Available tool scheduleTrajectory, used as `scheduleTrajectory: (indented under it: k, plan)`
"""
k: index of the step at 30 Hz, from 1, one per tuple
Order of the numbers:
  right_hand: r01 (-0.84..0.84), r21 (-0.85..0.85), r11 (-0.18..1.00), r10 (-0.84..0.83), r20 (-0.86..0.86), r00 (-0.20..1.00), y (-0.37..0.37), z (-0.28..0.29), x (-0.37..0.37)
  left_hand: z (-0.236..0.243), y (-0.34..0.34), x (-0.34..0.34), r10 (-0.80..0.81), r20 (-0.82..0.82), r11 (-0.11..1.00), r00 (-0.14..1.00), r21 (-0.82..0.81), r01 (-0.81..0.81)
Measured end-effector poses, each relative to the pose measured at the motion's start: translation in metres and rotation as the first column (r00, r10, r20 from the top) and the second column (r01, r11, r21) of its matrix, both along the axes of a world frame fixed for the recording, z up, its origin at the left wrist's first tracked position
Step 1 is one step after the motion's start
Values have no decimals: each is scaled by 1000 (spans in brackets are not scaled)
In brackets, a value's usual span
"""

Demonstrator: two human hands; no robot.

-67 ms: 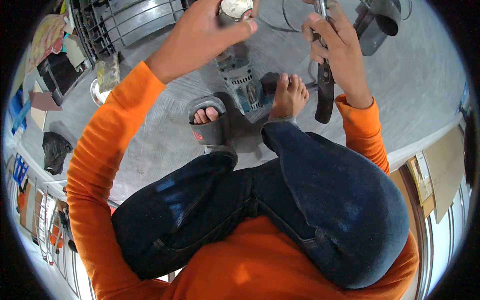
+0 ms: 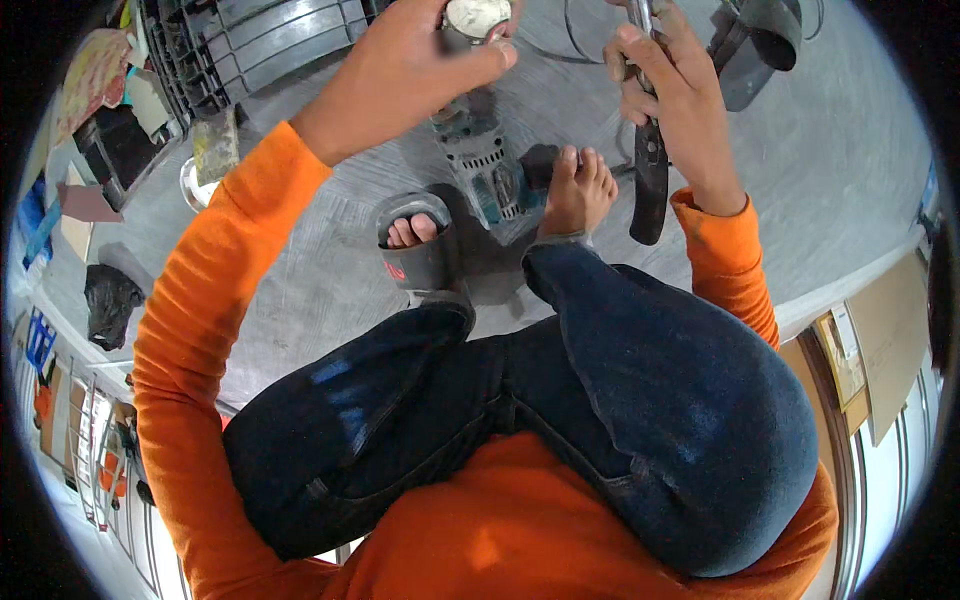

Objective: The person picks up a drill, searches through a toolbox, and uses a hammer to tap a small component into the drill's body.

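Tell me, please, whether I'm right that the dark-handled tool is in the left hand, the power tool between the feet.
The hand is wrong: the head view shows the dark-handled tool in the right hand, not the left.

Shiny metal shaft (image 2: 642, 14), smooth dark handle (image 2: 651, 200)

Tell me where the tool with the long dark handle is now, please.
The tool is in the head view's upper part, right of centre, in the right hand, beside the bare foot.
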State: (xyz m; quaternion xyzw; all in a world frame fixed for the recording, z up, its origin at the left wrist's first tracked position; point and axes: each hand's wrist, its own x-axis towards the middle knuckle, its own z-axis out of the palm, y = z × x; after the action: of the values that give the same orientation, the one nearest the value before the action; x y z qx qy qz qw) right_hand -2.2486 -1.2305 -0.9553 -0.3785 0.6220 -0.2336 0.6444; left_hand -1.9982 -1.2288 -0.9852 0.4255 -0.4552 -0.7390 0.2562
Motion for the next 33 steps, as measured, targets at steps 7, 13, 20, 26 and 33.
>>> scheduleTrajectory:
  k: [7, 13, 20, 26, 33]
  plan:
    - [-80, -124, 989, 77, -26, 997, 7, 5, 11, -4, 4, 13, -151, 422, 887, 894, -341, 311]
    - [-175, -50, 983, 173, -47, 984, 19, -14, -5, -14, 29, 31, 179, 42, 979, 983, -104, -174]
    - [-56, 11, 998, 55, 76, 996, 18, -6, 7, -6, 14, 5, 150, -55, 986, 987, -61, -153]
    - [-71, -16, 997, 72, 49, 996, 18, -5, 6, -3, 11, 2, 178, -137, 984, 974, 16, -177]
    - [-58, -53, 997, 61, 64, 996, 21, -10, 4, -8, 5, 3, 124, -48, 981, 991, -145, -130]
